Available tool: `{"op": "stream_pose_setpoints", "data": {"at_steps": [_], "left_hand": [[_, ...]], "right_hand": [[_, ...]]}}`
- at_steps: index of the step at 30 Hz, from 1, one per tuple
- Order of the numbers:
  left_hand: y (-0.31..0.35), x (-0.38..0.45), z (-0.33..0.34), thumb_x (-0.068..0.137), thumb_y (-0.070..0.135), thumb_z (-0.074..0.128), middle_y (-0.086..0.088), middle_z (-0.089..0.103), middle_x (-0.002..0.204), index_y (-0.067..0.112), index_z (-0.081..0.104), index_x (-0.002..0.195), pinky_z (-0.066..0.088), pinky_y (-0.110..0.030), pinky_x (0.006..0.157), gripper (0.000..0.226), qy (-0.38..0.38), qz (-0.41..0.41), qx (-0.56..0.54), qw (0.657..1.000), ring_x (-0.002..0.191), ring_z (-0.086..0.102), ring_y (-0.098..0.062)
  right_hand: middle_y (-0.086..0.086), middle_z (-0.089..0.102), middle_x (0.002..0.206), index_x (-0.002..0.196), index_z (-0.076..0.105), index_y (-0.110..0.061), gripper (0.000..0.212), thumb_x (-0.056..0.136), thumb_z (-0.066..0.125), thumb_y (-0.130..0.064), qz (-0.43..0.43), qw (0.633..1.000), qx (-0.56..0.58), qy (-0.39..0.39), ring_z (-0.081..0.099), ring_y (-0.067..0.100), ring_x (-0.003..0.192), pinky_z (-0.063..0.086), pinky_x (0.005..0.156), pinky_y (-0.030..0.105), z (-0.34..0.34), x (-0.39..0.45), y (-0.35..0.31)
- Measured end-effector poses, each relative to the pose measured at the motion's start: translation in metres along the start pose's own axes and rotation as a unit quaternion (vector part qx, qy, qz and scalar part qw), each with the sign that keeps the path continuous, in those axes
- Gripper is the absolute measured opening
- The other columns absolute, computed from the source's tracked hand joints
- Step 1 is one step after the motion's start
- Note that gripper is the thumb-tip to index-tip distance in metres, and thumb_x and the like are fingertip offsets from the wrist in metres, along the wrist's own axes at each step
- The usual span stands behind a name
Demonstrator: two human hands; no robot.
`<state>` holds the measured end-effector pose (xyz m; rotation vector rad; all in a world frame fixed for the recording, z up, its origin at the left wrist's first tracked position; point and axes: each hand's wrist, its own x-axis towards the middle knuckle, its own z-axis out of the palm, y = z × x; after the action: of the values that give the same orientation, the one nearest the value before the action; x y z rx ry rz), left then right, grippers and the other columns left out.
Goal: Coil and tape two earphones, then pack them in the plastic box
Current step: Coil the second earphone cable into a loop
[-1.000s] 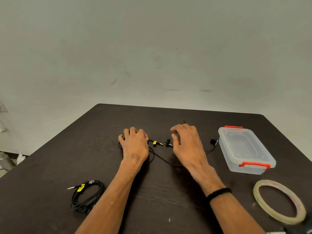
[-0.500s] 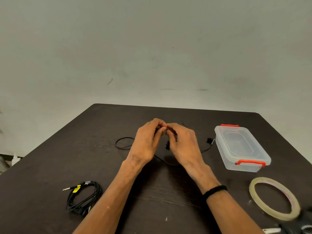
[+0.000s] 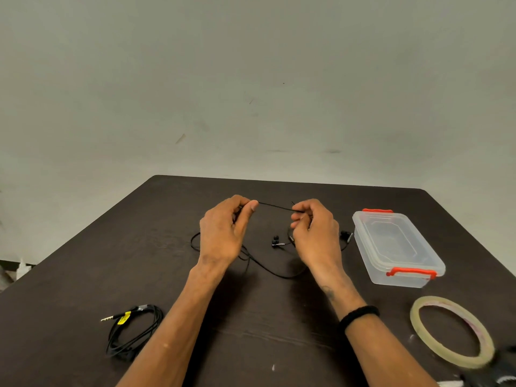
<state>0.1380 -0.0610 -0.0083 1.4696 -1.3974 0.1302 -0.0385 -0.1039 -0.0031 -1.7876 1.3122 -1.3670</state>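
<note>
Two hands on one cable. I have the loose earphone [image 3: 275, 208] pinched at both ends of a short taut span: left hand [image 3: 223, 233] holds it between thumb and forefinger, right hand [image 3: 315, 233] has its fingers curled round the other end. The hands are apart, raised off the table [image 3: 83, 275], with the stretched length running straight across between them, left to right. That span is the long axis I judge the coiling turns on: wraps would go round one hand while the other feeds.

Rest of this cable hangs below and trails on the table under the hands, looping out past the left wrist and sweeping back toward the right forearm. One earbud [image 3: 276, 241] lies on the table between the hands, nearer the right; the other earbud [image 3: 345, 234] sits beyond the right hand, just beside the plastic box [image 3: 396, 247]. Slack looks about equal either side, so neither hand is clearly nearer the bulk.

Second earphone [image 3: 131, 331] lies bundled beside my left forearm, plug with a yellow tag pointing away from the arm. No tape on it that I can make out.

Box is to the right of the right hand, lid on, red clips. Tape roll [image 3: 452, 331] lies flat beside my right forearm, untouched.

Judgement: early stage, first coil only starting.
</note>
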Motion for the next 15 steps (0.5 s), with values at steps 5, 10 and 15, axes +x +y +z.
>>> {"op": "stream_pose_setpoints", "data": {"at_steps": [5, 10, 15], "left_hand": [[0.014, -0.002, 0.001, 0.103, 0.047, 0.058, 0.005, 0.058, 0.06, 0.029, 0.07, 0.095, 0.047, -0.036, 0.054, 0.023, -0.058, 0.003, -0.073, 0.996, 0.054, 0.055, -0.017], [0.02, -0.004, 0.001, 0.106, 0.037, 0.056, 0.001, 0.057, 0.061, 0.024, 0.069, 0.1, 0.049, -0.047, 0.05, 0.019, -0.105, 0.025, -0.133, 0.985, 0.052, 0.053, -0.025], [0.019, -0.002, 0.0, 0.106, 0.041, 0.055, -0.001, 0.047, 0.052, 0.023, 0.065, 0.093, 0.044, -0.046, 0.043, 0.024, -0.094, -0.035, -0.156, 0.983, 0.044, 0.042, -0.021]], "right_hand": [[-0.004, 0.069, 0.124, 0.133, 0.062, -0.018, 0.046, 0.093, 0.052, 0.001, -0.119, 0.99, -0.05, -0.062, 0.064, 0.007, 0.117, 0.054, 0.101, 0.026, 0.003, -0.01, -0.013], [-0.005, 0.073, 0.115, 0.127, 0.07, -0.017, 0.028, 0.104, 0.054, -0.015, -0.193, 0.979, -0.041, -0.05, 0.067, 0.006, 0.104, 0.056, 0.093, 0.026, 0.006, -0.01, -0.021], [-0.007, 0.072, 0.095, 0.113, 0.073, -0.018, 0.02, 0.103, 0.058, -0.012, -0.146, 0.989, 0.001, 0.005, 0.068, 0.005, 0.088, 0.053, 0.079, 0.021, 0.002, -0.004, -0.017]]}}
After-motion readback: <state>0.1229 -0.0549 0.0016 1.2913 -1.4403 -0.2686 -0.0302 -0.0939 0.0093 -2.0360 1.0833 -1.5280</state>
